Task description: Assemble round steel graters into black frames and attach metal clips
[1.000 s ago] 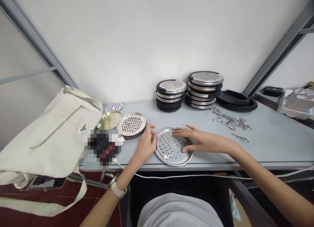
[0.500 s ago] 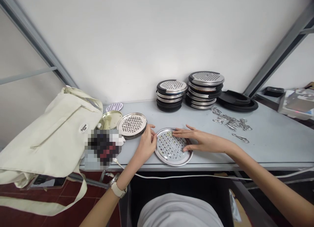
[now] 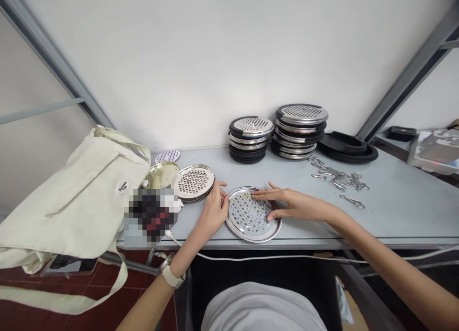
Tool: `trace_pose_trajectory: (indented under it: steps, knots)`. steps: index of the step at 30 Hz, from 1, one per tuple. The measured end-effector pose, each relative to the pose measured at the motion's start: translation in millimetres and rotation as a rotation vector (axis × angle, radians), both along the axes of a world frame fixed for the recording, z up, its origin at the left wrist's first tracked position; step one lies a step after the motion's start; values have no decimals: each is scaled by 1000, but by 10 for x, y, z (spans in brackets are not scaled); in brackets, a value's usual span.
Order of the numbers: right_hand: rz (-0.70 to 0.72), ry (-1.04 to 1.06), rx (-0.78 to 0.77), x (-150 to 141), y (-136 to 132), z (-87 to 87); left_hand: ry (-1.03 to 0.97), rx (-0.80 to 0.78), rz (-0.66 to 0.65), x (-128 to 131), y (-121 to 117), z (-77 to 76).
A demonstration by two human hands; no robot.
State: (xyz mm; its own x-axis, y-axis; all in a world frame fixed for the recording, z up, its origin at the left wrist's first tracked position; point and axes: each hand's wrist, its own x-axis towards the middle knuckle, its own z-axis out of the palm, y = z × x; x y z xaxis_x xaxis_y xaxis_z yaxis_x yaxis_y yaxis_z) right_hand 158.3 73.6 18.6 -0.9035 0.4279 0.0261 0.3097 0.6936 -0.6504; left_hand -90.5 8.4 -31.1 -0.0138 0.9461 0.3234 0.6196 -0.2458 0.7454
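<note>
Near the table's front edge lies a round metal grater plate with a raised rim and rows of holes. A glossy patterned layer seems to lie on its face. At its left rim my left hand is closed, thumb and fingers pinching the edge. My right hand rests across the plate's right side, fingers stretched out and thumb apart, touching the surface. Just left of my left hand is a short stack of similar perforated plates.
Behind stand two stacks of black-rimmed metal discs, one smaller and one larger. Black trays and several metal clips lie to the right. A gold lid, a patterned disc and a cream bag are left. A white cable crosses the front.
</note>
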Motion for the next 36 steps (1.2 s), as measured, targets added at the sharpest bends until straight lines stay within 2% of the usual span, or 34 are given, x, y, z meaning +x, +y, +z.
trace_pose_trajectory:
  steps: [10,15,20,27,30,36]
  knots:
    - [-19,41,-19,-13,27,-48,5,-11,11,12,0,5]
    - [-87,69,-28,32,0,-3,-37,-9,35,28,-18,22]
    - [-221,114,80,28,50,6,-54,-2,70,44,-26,30]
    - [-357,138,327,-163,152,-243,-7,12,98,42,-22,8]
    - [-365,163,337,-197,159,-290,-1,13,94,37,-22,10]
    - [-383,200,287,-215,169,-277,-2,1,81,34,-19,19]
